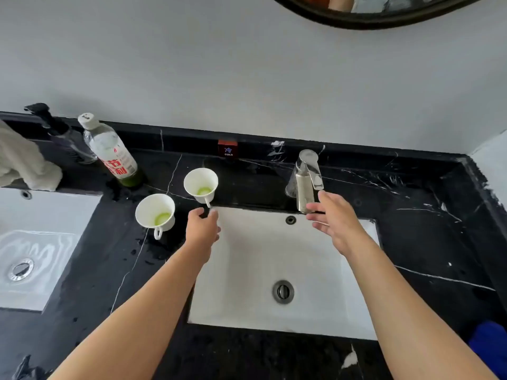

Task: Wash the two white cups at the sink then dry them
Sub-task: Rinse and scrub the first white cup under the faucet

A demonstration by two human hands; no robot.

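Counter: black marble countertop [411, 215] with white veins; wet patches
On it: two white cups [155, 212] [200, 185]; bottle [109, 150]; pump dispenser [59, 135]; towel [24, 165]; faucet [306, 179]

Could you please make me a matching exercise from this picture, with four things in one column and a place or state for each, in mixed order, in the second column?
Things:
1. far cup
2. towel
3. faucet
4. right hand

Places or states:
A. lies bunched at the left edge of the counter
B. open, just below the faucet spout
C. stands behind the sink basin, no water running
D. holds a little green liquid; left hand is at its handle

Right pairs: 1-D, 2-A, 3-C, 4-B
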